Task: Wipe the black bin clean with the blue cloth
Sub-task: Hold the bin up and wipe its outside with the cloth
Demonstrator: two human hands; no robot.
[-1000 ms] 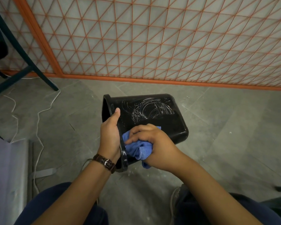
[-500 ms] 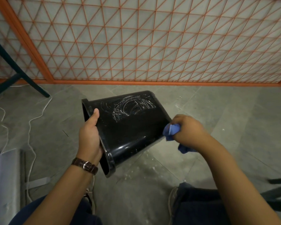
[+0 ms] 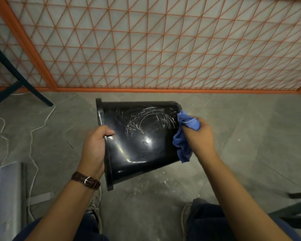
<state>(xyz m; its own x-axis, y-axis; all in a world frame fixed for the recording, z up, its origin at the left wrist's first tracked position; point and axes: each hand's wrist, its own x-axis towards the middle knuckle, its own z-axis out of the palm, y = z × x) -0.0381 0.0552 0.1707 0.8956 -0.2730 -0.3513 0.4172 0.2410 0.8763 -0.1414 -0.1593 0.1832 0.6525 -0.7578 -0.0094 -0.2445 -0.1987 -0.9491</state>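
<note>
The black bin [image 3: 139,141] lies on its side in mid-air above the grey tiled floor [image 3: 241,129], mouth toward my left, so its interior and base face are hidden from view. My left hand [image 3: 94,150] grips the rim with fingers curled inside out of sight, and my right hand [image 3: 199,136] is closed around the bunched blue cloth [image 3: 182,145], pressed against the base end. An orange lattice screen [image 3: 163,46] stands beyond the bin, with open floor to the right and a white cable [image 3: 31,136] trailing at left.

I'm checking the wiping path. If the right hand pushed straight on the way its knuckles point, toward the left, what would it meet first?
Probably the blue cloth it holds, pressed against the base end of the black bin. The right hand sits beside that end, though depth is unclear.
</note>
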